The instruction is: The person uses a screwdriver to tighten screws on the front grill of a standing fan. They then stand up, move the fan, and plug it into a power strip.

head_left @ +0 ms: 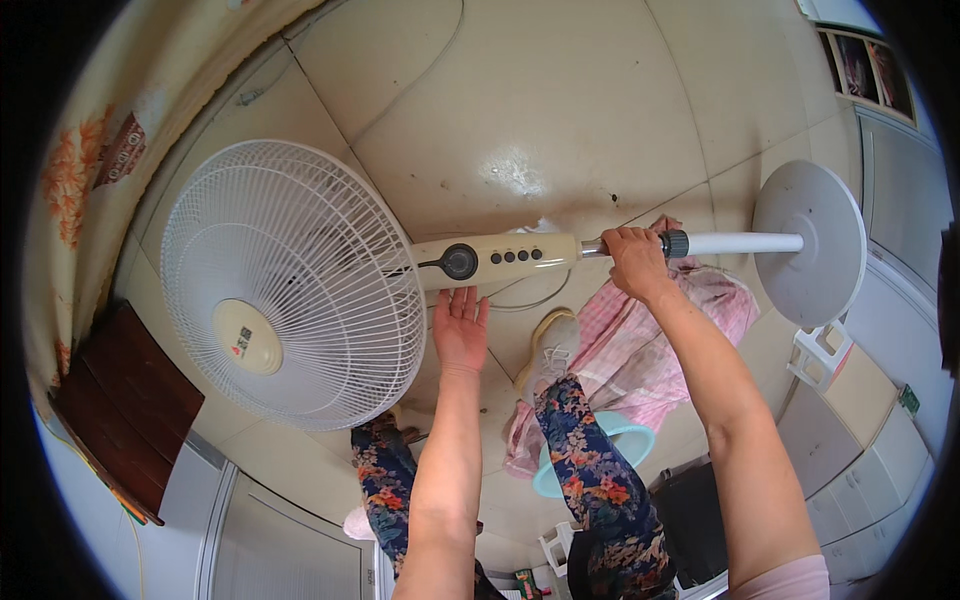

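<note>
A pedestal fan point(505, 257) lies sideways across my view, its white wire cage point(290, 270) at the left and its round white base point(820, 240) at the right. The cream control housing between them carries a dark dial point(459, 262) and several dark buttons. My right hand point(636, 262) is wrapped around the metal pole, just left of the black ribbed collar point(676, 243). Palm up and fingers stretched, my left hand point(461, 330) sits at the near edge of the housing beside the cage. Its fingertips touch or nearly touch the underside; I cannot tell which.
Pink checked cloth point(650, 350) lies on the tiled floor below the pole, with a light blue basin point(630, 440) nearer me. White stools point(820, 355) and cabinets stand at the right. A patterned curtain point(90, 200) hangs at the left; a cord runs along the floor.
</note>
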### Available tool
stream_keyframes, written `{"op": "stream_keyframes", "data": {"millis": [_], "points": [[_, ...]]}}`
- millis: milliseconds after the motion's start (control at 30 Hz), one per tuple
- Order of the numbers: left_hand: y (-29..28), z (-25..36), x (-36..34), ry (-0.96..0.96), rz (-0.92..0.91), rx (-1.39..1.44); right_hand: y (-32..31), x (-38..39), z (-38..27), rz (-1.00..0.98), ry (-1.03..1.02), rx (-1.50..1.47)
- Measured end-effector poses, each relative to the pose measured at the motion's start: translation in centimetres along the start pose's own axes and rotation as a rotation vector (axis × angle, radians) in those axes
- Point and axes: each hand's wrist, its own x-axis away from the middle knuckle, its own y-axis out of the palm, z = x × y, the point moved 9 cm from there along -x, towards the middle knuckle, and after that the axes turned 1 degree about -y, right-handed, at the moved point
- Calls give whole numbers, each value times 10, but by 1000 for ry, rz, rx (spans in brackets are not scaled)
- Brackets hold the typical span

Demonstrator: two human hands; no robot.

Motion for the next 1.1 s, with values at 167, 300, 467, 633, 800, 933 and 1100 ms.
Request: {"op": "stream_keyframes", "data": {"millis": [167,300,467,633,800,933,1100], "points": [[21,4,-24,20,-117,188,21,-17,5,-88,33,40],[47,17,-27,123,-173,156,23,-17,7,-147,38,98],[62,22,-4,117,-128,166,6,-5,0,-74,2,65],[59,35,17,121,-166,119,2,7,-13,7,-2,-4],[33,39,31,81,-78,141,-2,21,-30,-15,-21,-71],[27,45,54,97,-40,110,-5,33,-39,-13,-54,-93],[15,54,89,113,-36,113,-23,51,-56,-14,-100,-105]]}}
